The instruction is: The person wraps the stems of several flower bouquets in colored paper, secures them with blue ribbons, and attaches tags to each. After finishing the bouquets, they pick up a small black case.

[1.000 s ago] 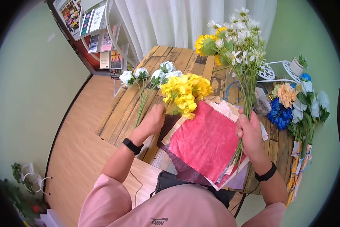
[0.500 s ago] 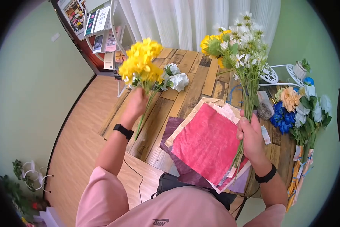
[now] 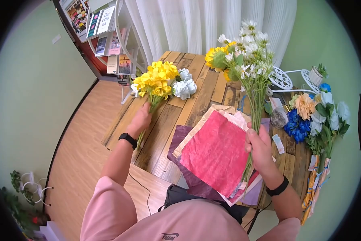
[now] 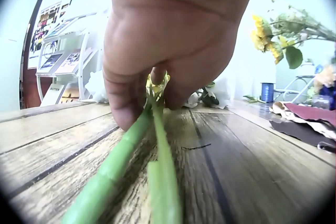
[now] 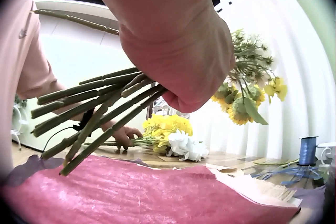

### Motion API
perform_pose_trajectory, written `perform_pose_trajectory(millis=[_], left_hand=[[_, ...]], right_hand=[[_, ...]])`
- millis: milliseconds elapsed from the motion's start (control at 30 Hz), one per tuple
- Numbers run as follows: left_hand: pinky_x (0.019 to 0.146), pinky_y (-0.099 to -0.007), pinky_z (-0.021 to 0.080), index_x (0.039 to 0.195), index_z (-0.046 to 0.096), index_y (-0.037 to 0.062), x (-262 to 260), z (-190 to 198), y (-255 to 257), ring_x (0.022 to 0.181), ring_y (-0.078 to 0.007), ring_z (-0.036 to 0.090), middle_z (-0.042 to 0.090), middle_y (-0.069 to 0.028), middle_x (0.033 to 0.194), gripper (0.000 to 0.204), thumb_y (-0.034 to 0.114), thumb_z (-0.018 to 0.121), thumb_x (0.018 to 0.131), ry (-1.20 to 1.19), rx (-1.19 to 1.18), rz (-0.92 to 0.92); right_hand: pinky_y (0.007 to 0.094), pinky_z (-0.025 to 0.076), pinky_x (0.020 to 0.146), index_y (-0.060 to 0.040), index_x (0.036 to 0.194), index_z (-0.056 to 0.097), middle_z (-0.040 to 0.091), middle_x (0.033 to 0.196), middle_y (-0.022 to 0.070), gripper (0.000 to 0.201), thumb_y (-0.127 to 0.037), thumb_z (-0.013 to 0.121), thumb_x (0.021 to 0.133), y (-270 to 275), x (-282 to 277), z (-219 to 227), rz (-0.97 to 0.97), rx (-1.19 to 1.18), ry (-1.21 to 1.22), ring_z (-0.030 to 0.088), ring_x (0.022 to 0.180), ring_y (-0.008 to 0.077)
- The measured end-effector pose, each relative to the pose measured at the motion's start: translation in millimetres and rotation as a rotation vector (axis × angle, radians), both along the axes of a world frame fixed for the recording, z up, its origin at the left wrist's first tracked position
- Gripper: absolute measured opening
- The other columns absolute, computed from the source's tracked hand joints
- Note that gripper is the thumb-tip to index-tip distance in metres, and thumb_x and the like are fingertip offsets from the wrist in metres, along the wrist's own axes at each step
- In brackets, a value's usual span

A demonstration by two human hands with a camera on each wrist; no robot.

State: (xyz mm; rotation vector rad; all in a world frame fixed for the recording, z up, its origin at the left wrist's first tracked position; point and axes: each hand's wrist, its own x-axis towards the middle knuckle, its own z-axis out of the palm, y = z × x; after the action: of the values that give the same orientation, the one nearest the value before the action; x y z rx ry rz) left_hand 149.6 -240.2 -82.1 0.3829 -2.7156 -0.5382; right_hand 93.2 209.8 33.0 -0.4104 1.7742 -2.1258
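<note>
My left hand [image 3: 140,119] is low over the left side of the wooden table [image 3: 204,80], its fingers around the stems of a bunch of yellow flowers [image 3: 158,78]. Those blooms overlap white roses [image 3: 184,89] lying on the boards. Green stems [image 4: 105,187] run back from under the palm in the left wrist view. My right hand [image 3: 261,146] grips a bundle of long stems upright, topped by white daisy-like flowers [image 3: 250,48] and sunflowers [image 3: 217,59]. The cut ends [image 5: 68,100] of this bundle stick out below the fist, above a red wrapping sheet [image 3: 216,152].
Beneath the red sheet lie cream and dark purple sheets [image 3: 180,134]. Along the right edge are blue flowers [image 3: 297,126], peach flowers [image 3: 305,105] and wrapped bouquets. A blue ribbon spool [image 5: 307,150] stands at the back. A book rack [image 3: 116,44] is beyond the far left corner.
My left hand has carried the yellow flowers from over the sheets to the left, lifting them, then lowering them beside the white roses. The right hand keeps its bundle, shifted slightly left.
</note>
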Motion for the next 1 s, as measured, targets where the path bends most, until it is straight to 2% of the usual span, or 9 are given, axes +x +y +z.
perform_pose_trajectory(millis=[100,333,400,500,600,800,900,967,1000], left_hand=[[0.094,-0.0483,0.044,0.138,0.036,0.0002,5,15,12,0.11,-0.0478,0.053,0.056,-0.0322,0.116,0.059,0.003,0.057,0.083,-0.023,0.08,0.059],[0.096,-0.047,0.044,0.141,0.037,0.0044,7,7,3,0.114,-0.0446,0.053,0.055,-0.0309,0.121,0.064,0.005,0.059,0.082,0.007,0.074,0.079],[0.097,-0.0462,0.044,0.145,0.035,0.0065,10,16,0,0.115,-0.0434,0.053,0.055,-0.0312,0.123,0.069,0.008,0.061,0.08,-0.244,0.002,-0.017],[0.099,-0.0441,0.043,0.148,0.03,0.008,9,28,1,0.117,-0.0436,0.052,0.053,-0.032,0.126,0.077,0.012,0.064,0.08,-0.328,0.057,0.039],[0.101,-0.0422,0.041,0.149,0.026,0.0052,11,28,0,0.12,-0.0436,0.05,0.05,-0.0329,0.129,0.083,0.018,0.068,0.079,-0.213,0.088,0.038],[0.105,-0.0419,0.039,0.147,0.023,-0.0038,12,30,-1,0.126,-0.042,0.047,0.046,-0.0329,0.134,0.091,0.028,0.074,0.078,-0.214,0.112,0.044],[0.106,-0.0424,0.038,0.148,0.023,-0.0031,11,30,-5,0.127,-0.0418,0.045,0.047,-0.0322,0.135,0.092,0.029,0.075,0.078,-0.189,0.082,0.089],[0.106,-0.0433,0.038,0.146,0.026,-0.0031,13,37,1,0.127,-0.0417,0.046,0.048,-0.0308,0.135,0.091,0.03,0.075,0.078,-0.135,0.034,0.127],[0.106,-0.0434,0.038,0.142,0.034,-0.0037,17,59,20,0.127,-0.0412,0.046,0.049,-0.0296,0.135,0.08,0.029,0.073,0.081,-0.07,0.056,0.11]], right_hand=[[0.0209,0.036,0.052,-0.0032,0.114,0.048,0.045,0.075,-0.0018,0.018,-0.014,0.047,0.099,-1,1,-1,0.001,-0.004,-0.012,0.04,0.058,0.0049],[0.0215,0.037,0.051,-0.0035,0.113,0.049,0.045,0.074,-0.0016,0.018,-0.014,0.047,0.098,-7,2,-6,-0.001,0.014,-0.026,0.041,0.057,0.0053],[0.0216,0.037,0.051,-0.0035,0.113,0.049,0.046,0.074,-0.0015,0.018,-0.014,0.047,0.098,-8,2,-5,0.002,0.019,-0.027,0.041,0.057,0.0055],[0.0218,0.037,0.051,-0.0033,0.113,0.049,0.046,0.074,-0.0012,0.018,-0.014,0.047,0.098,-11,3,-4,0.007,0.016,-0.022,0.042,0.057,0.006],[0.0221,0.037,0.051,-0.0032,0.112,0.05,0.046,0.073,-0.001,0.018,-0.014,0.047,0.098,-16,5,-1,-0.007,-0.003,-0.051,0.042,0.057,0.0064],[0.022,0.036,0.052,-0.004,0.112,0.05,0.045,0.073,-0.0011,0.018,-0.015,0.047,0.099,-22,4,-2,0.008,-0.025,-0.077,0.042,0.058,0.0065],[0.0219,0.036,0.052,-0.0043,0.112,0.05,0.045,0.074,-0.001,0.017,-0.015,0.047,0.099,-26,5,-4,0.007,-0.025,-0.079,0.042,0.058,0.0067],[0.0219,0.037,0.053,-0.0044,0.112,0.049,0.045,0.074,-0.0009,0.017,-0.015,0.047,0.099,-21,7,-4,-0.038,0.001,-0.089,0.042,0.059,0.0069],[0.0223,0.037,0.053,-0.0045,0.112,0.049,0.045,0.074,-0.0008,0.017,-0.015,0.048,0.099,-22,6,-4,-0.025,-0.031,-0.092,0.043,0.059,0.0073]])
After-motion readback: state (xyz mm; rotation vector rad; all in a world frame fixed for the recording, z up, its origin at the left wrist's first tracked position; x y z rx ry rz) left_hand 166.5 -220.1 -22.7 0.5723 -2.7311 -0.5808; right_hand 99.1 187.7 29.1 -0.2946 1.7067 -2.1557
